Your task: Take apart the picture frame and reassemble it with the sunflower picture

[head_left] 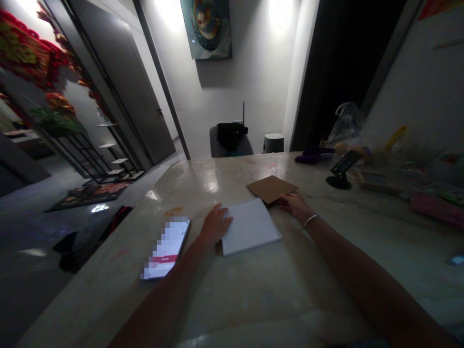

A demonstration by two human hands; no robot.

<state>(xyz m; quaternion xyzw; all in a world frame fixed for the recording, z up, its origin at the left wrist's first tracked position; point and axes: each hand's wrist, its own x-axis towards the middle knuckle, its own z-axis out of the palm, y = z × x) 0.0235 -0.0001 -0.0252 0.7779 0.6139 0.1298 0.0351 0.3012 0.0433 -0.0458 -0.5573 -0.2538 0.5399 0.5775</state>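
Note:
A flat white panel (pixel 250 226) with a thin raised edge lies on the pale marble table (pixel 253 299). My left hand (pixel 215 224) rests at its left edge, fingers apart, with the fingertips on the panel. Just behind it, a square brown board (pixel 271 189) lies turned at an angle. My right hand (pixel 294 205) grips the near right edge of that board between thumb and fingers. A bracelet circles my right wrist.
A phone (pixel 168 249) with a lit screen lies left of my left forearm. At the right stand a black stand (pixel 340 171), a purple item (pixel 314 154), a small tray (pixel 377 182) and a clear plastic bag (pixel 346 125). A chair (pixel 231 140) is beyond the far edge.

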